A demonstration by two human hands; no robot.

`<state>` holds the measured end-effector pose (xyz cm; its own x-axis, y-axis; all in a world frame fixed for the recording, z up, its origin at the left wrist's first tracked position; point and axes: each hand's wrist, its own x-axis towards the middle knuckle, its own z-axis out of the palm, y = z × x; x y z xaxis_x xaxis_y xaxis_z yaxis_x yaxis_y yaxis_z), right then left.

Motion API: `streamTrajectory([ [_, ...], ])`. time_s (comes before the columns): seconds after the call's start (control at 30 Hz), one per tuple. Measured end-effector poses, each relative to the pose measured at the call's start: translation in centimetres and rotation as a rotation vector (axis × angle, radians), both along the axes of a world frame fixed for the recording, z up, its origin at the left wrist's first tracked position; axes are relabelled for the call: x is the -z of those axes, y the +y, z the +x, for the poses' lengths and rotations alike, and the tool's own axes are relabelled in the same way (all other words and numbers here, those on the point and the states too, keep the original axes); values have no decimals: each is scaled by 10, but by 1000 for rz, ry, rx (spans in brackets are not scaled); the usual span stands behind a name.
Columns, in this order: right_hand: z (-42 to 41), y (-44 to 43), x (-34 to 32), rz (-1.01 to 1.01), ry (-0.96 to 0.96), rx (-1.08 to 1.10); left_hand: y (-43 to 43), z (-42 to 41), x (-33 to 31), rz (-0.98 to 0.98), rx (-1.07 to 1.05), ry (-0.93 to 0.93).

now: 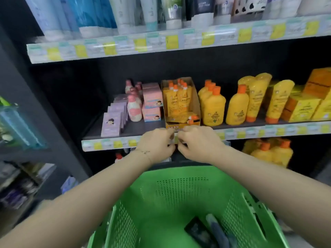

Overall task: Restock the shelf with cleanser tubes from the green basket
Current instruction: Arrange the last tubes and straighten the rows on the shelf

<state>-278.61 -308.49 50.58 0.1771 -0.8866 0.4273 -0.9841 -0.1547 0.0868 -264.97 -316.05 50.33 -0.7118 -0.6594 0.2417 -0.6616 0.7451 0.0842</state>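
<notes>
The green basket (172, 190) sits below my arms, with a dark flat tube (198, 230) and a dark blue-grey tube (217, 228) lying at its bottom. Cleanser tubes (125, 13) stand in a row on the top shelf (125, 47). My left hand (157, 143) and my right hand (196, 142) meet at the front edge of the middle shelf (268, 130). Both have curled fingers that pinch a small price label (176, 138) on the edge strip. This is just below an orange cardboard display box (194, 104) of pouches.
The middle shelf carries purple boxes (112, 124), pink bottles and boxes (134, 108), and yellow bottles (213, 108) and tubes to the right. Its left part is bare. More yellow bottles (268, 153) stand on the shelf below. A side rack (19, 127) with goods is at the left.
</notes>
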Motion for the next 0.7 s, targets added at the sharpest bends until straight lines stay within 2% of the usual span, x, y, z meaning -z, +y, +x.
streamTrajectory([
  [0.2,9,13,49,191,-83,119,5,11,58,110,49,-48],
  [0.37,11,25,87,371,-118,169,21,13,88,-4,115,5],
  [0.47,9,29,100,482,-135,184,29,15,105,17,229,74],
  [0.57,7,32,111,656,-130,199,38,11,120,173,213,34],
  [0.7,3,33,132,936,-94,243,48,1,148,375,169,-136],
])
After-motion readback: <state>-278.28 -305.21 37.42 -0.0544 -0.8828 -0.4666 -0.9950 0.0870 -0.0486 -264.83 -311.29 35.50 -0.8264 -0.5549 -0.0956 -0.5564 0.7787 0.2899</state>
